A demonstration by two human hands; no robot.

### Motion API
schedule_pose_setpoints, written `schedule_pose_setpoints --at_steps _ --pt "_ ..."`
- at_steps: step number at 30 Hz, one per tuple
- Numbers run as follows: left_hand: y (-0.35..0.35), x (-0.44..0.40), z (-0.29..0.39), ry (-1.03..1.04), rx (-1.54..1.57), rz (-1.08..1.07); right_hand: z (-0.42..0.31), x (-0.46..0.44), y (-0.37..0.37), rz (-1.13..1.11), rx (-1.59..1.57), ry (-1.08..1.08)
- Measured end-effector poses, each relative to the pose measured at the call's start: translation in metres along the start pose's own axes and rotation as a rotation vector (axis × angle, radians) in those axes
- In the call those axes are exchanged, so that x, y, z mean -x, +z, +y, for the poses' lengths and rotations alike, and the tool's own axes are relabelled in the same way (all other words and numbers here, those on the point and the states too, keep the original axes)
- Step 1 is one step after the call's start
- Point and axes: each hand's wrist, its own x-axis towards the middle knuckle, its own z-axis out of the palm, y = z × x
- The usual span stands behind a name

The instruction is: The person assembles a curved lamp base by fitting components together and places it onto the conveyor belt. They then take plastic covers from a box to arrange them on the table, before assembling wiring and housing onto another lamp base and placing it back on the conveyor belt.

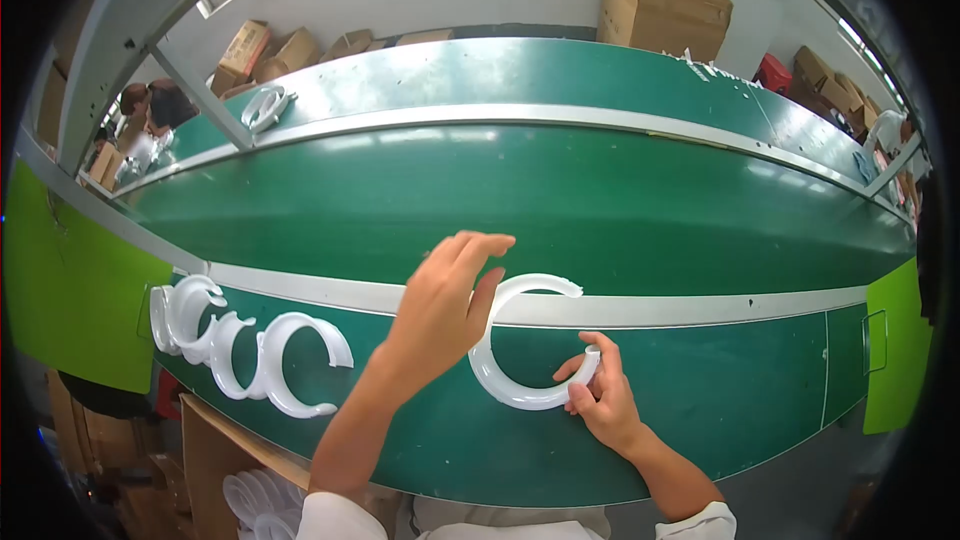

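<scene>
One white C-shaped ring (515,393) is held over the green work surface, its gap facing right. My right hand (606,398) pinches the ring's lower right end between thumb and fingers. Over the ring's upper left side, my left hand (447,295) is raised with the thumb apart from the fingers; the fingers point up and right. Whether its palm touches the ring cannot be told. To the left, several similar white C-shaped pieces (272,365) stand or lean in a row on the surface.
Beyond the metal rail (650,311) runs a green conveyor belt (520,190). White rings (266,108) lie on the far table. Green panels (80,280) flank both sides. A cardboard box (200,440) with white pieces stands below left. People (160,105) are at both far edges.
</scene>
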Motion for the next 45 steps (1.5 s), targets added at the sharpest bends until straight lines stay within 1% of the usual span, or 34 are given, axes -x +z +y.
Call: schedule_pose_setpoints --at_steps 1,3,6,9,12,13,16,19,22,25,28,31,34,37,40,43,45 --pt "0.011 0.01 -0.008 -0.01 0.141 0.04 0.001 0.001 0.001 0.008 0.006 -0.002" --pt "0.034 0.039 -0.018 -0.253 0.508 0.09 -0.004 0.0 0.001 0.017 0.014 0.016" --pt "0.051 0.066 -0.028 -0.579 0.801 0.07 -0.003 0.0 -0.001 0.009 0.016 0.029" --pt "0.068 0.079 -0.042 -0.48 0.691 0.109 0.0 0.0 0.0 0.04 -0.045 0.0" --pt "0.069 0.077 -0.042 -0.306 0.73 0.223 0.003 0.001 0.002 0.048 0.002 -0.132" --pt "0.068 0.074 -0.038 -0.291 0.797 0.25 0.008 0.002 0.001 0.049 -0.011 -0.154" --pt "0.062 0.074 -0.04 -0.39 0.961 0.24 0.002 0.002 -0.003 0.024 0.039 -0.207" --pt "0.063 0.082 -0.05 -0.491 0.951 0.161 -0.001 0.0 -0.006 0.037 0.073 -0.208" --pt "0.064 0.079 -0.046 -0.502 0.981 0.188 0.0 0.0 -0.005 0.027 0.003 -0.182" --pt "0.064 0.081 -0.054 -0.483 0.923 0.142 -0.001 0.0 -0.004 0.008 -0.007 -0.133" --pt "0.059 0.082 -0.053 -0.508 0.954 0.081 -0.004 -0.001 -0.005 -0.005 -0.086 -0.029" --pt "0.06 0.084 -0.058 -0.489 0.925 0.067 0.002 -0.001 -0.008 -0.016 -0.056 -0.008" --pt "0.067 0.085 -0.061 -0.473 0.921 0.128 0.005 0.001 -0.007 -0.019 -0.004 -0.029" --pt "0.066 0.084 -0.058 -0.486 0.934 0.137 0.005 0.001 -0.007 -0.015 0.015 -0.012" --pt "0.065 0.083 -0.057 -0.483 0.912 0.13 0.003 0.001 -0.005 0.008 0.026 -0.066" --pt "0.065 0.083 -0.058 -0.499 0.92 0.118 -0.005 0.0 -0.004 0.058 0.04 -0.067" --pt "0.063 0.083 -0.059 -0.513 0.871 0.104 0.002 -0.002 -0.006 0.083 0.059 -0.096"
